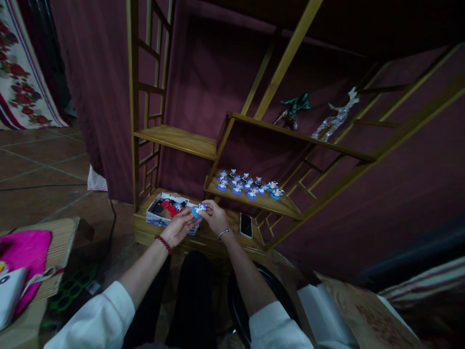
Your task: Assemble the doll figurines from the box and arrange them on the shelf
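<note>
A small figurine (199,209) in blue, white and purple is held between my two hands, above the lowest board of the shelf. My left hand (178,227) has its fingers closed on the figurine's left side. From the right, my right hand (215,217) pinches the same figurine. Just behind my left hand sits an open cardboard box (155,220) with red, black and blue figurines (174,207) in it. On the raised shelf board (269,205) behind my right hand, several similar figurines (237,188) stand in rows on round bases.
A phone (246,225) lies on the lowest board, right of my hands. Higher up stand a green-and-dark statuette (292,111) and a silvery deer statuette (337,116). A pink cloth (31,257) and a white device (11,295) lie at left. A black round stool (278,291) is at lower right.
</note>
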### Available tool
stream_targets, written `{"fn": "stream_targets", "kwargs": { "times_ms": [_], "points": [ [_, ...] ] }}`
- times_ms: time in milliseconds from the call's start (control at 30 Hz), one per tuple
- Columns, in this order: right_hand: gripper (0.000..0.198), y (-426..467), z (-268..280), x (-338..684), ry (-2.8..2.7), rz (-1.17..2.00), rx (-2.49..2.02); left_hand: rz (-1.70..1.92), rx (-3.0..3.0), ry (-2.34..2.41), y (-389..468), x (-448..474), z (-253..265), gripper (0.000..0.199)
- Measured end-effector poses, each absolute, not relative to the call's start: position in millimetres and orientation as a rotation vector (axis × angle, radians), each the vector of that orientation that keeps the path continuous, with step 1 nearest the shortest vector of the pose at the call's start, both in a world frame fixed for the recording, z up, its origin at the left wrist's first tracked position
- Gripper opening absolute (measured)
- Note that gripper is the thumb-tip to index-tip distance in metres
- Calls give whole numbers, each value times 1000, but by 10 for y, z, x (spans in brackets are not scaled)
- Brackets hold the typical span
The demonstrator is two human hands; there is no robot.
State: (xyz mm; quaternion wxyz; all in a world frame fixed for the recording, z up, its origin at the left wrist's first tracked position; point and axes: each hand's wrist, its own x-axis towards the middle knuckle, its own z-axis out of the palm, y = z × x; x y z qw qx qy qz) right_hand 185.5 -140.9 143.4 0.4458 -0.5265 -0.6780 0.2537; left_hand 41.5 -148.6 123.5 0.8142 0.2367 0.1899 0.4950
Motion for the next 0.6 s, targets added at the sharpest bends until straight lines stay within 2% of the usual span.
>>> {"fn": "stream_targets", "kwargs": {
  "times_ms": [333, 600],
  "points": [
    [25, -1499, 1565, 1850, -1739, 561, -1334, 1070, 539, 411, -1514, 455, 1226, 14],
    [23, -1575, 1678, 1848, -1834, 553, -1300, 1038, 598, 358, -1552, 416, 1237, 19]
  ]
}}
